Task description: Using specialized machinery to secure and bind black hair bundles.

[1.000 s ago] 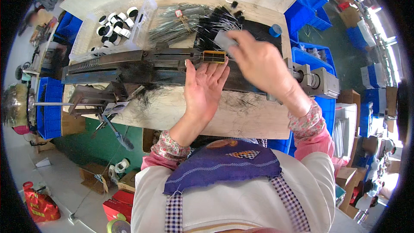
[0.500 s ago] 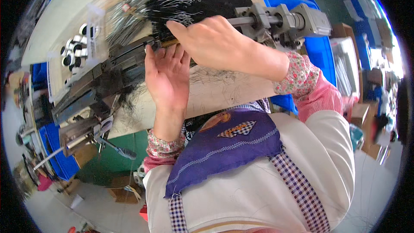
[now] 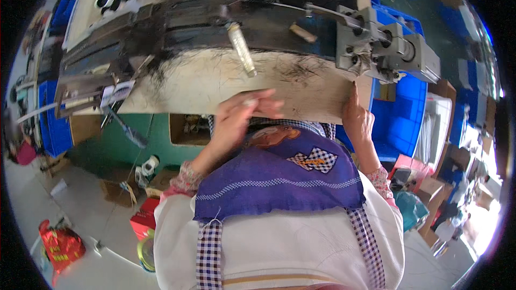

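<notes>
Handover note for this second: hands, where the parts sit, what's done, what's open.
Left hand: at the near edge of the pale worn wooden bench top, fingers curled around a small pale piece that is too blurred to identify.
Right hand: resting on the right near corner of the bench top, holding nothing visible.
Slim clear tube with a dark cap: lying loose on the bench, untouched, beside the long dark metal rail.
Grey metal machine block: at the right end of the rail.
Done: neither hand is on the rail.
Open: the tube is not picked up.
</notes>
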`<state>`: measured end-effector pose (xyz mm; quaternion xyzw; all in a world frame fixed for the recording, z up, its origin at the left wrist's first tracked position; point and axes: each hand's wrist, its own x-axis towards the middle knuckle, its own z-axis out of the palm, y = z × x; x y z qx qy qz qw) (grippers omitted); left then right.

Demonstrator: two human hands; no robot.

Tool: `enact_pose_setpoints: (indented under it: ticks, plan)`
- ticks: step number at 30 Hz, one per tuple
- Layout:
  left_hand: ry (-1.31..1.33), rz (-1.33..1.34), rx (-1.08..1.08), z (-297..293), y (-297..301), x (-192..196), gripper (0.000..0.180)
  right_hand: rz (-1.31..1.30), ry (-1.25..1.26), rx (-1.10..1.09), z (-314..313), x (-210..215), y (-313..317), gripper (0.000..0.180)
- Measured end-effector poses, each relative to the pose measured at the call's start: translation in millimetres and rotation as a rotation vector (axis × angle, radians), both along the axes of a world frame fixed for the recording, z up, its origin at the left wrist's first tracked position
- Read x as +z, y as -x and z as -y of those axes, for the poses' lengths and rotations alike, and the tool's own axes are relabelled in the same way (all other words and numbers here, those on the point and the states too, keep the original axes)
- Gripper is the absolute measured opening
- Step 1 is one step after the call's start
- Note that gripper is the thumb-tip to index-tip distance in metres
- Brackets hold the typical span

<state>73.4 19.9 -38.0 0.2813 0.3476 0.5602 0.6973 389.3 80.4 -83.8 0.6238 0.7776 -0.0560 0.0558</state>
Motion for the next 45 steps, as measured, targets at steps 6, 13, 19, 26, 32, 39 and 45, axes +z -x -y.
enact_pose_setpoints:
  ticks: [6,13,19,26,32,39,45]
  plan:
    - [-0.013,-1.463,0.731,76.4,112.9,-57.2,0.031,0.051,-0.115,0.39,-30.3,-9.1,74.5,0.072]
    - [-0.049,-2.396,0.66,42.3,224.8,-102.6,0.037,0.116,-0.019,0.652,-48.6,-9.0,200.4,0.062]
    - [-0.268,-1.995,0.581,-23.4,207.8,-90.7,0.029,-0.12,-0.042,0.793,-46.9,-4.8,318.4,0.063]
    - [-0.375,-1.809,0.574,22.7,181.6,-75.0,0.03,-0.196,-0.018,1.076,-38.0,3.1,382.7,0.062]
    - [-0.1,-1.701,0.686,111.5,150.4,-83.6,0.032,-0.375,0.114,1.335,22.0,-7.6,386.7,0.065]
    - [0.18,-1.379,0.753,129.8,85.8,-57.1,0.022,-0.682,0.459,1.072,6.4,24.8,288.3,0.028]
    - [-0.121,-0.451,0.589,-5.6,26.0,-4.5,0.035,-0.869,0.475,0.663,-13.5,90.6,154.9,0.028]
